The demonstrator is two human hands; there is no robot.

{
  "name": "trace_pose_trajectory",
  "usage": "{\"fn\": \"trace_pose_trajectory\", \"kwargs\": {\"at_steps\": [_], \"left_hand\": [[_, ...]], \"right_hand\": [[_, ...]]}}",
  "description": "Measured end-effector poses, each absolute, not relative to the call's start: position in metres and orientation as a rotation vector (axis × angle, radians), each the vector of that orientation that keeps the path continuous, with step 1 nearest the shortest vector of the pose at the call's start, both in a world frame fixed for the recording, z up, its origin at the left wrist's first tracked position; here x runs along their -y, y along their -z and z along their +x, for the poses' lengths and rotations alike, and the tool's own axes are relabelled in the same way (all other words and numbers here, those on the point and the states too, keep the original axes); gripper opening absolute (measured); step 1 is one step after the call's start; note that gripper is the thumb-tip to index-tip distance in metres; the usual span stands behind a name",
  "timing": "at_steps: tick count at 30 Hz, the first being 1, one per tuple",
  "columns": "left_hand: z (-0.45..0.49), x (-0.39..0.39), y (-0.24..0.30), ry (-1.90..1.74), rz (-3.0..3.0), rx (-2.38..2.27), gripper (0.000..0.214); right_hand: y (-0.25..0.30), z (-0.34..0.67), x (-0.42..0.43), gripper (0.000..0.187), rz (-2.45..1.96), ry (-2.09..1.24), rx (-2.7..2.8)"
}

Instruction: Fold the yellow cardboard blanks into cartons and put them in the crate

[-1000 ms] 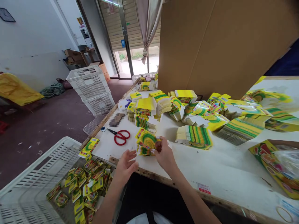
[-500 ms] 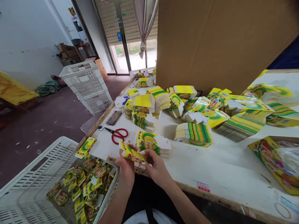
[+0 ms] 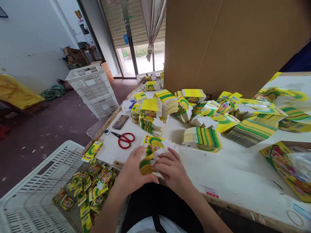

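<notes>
Both hands meet at the table's front edge around one small yellow-and-green carton (image 3: 146, 165). My left hand (image 3: 133, 173) wraps its left side and my right hand (image 3: 172, 171) presses on its right side, fingers curled over the white flap. Just behind them lies a short stack of flat yellow-green carton blanks (image 3: 155, 144). To the lower left, a white plastic crate (image 3: 29, 197) holds several folded cartons (image 3: 93, 187).
Red-handled scissors (image 3: 125, 139) lie left of the stack. Several piles of flat blanks (image 3: 202, 139) cover the middle and right of the white table (image 3: 233, 174). A large brown cardboard sheet (image 3: 225, 45) stands behind. Stacked white crates (image 3: 93, 90) stand on the floor at left.
My right hand drew one blank off the stack toward me. My left hand came up to it. Both hands now close around it at the table edge.
</notes>
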State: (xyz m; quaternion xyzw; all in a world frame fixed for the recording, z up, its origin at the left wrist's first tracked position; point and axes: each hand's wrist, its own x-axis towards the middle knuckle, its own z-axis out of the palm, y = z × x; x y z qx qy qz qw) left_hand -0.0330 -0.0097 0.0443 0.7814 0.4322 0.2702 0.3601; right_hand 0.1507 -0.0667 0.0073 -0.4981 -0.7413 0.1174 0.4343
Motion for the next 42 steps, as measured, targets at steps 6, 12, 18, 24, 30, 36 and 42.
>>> {"fn": "trace_pose_trajectory", "kwargs": {"at_steps": [6, 12, 18, 24, 30, 36, 42], "left_hand": [[-0.004, 0.031, -0.027, -0.544, 1.911, -1.253, 0.058], [0.0, 0.042, -0.008, -0.641, 2.191, -1.034, 0.058], [-0.003, 0.031, 0.0, -0.488, 2.138, -1.122, 0.047], [-0.006, 0.019, 0.017, -0.666, 2.354, -1.09, 0.061], [-0.022, 0.015, 0.0, -0.568, 2.251, -1.318, 0.049], [-0.029, 0.012, -0.012, -0.518, 2.226, -1.28, 0.054], [-0.021, 0.016, -0.017, -0.51, 2.304, -1.258, 0.054]], "right_hand": [[0.009, 0.13, 0.069, 0.066, -1.218, -0.595, 1.043], [0.016, 0.122, 0.07, 0.057, -1.053, -1.473, 0.608], [0.02, 0.117, 0.073, 0.058, -1.147, -1.203, 0.994], [0.035, 0.119, 0.071, 0.06, -1.209, -0.83, 1.474], [0.04, 0.142, 0.06, 0.061, -1.226, -0.609, 1.501], [0.03, 0.158, 0.064, 0.049, -1.273, -0.689, 1.716], [0.019, 0.152, 0.065, 0.035, -1.405, -0.759, 1.539]]}}
